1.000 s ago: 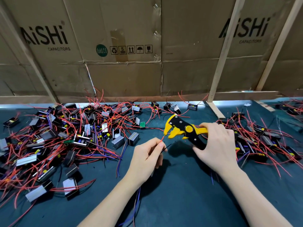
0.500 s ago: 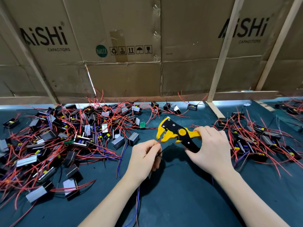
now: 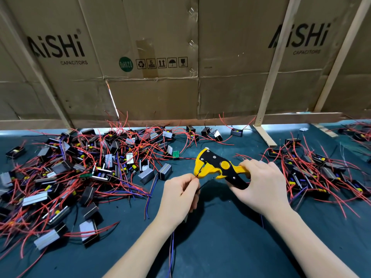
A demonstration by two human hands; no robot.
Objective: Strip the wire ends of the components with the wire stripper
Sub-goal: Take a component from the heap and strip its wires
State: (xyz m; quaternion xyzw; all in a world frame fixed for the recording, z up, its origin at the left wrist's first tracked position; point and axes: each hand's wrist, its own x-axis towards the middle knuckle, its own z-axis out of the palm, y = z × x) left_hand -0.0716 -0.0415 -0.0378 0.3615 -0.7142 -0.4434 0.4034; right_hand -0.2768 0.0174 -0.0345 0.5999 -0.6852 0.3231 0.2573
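- My right hand (image 3: 261,187) grips the handles of the yellow-and-black wire stripper (image 3: 218,167), held above the worktop (image 3: 220,237) mid-scene, head pointing left.
- My left hand (image 3: 180,197) pinches a red wire end (image 3: 197,175) between thumb and fingers, tip sitting right at the stripper's yellow head. Can't tell if the tip is actually clamped.
- A black wire (image 3: 204,183) sticks out of the same hand to the right; blue and thin wires (image 3: 171,249) hang down under my left wrist toward the near edge. The component they belong to is hidden by my hand.
- Worktop is covered in a dark teal mat.
- Big pile of components (image 3: 80,173) on the left: black and grey blocks with tangled red leads, a few blue ones, spreading from the far edge to the near left.
- Smaller pile (image 3: 317,173) on the right, just beyond my right hand, same parts, red leads fanned out.
- A few loose components (image 3: 216,134) along the far edge, middle.
- Small green circuit board (image 3: 175,154) lies at the right fringe of the left pile.
- Far side is walled off by flattened cardboard boxes (image 3: 160,57) printed "AiSHi CAPACITORS", with a green RoHS sticker and handling symbols.
- Pale wooden battens (image 3: 275,63) lean across the cardboard on the right; one more on the left.
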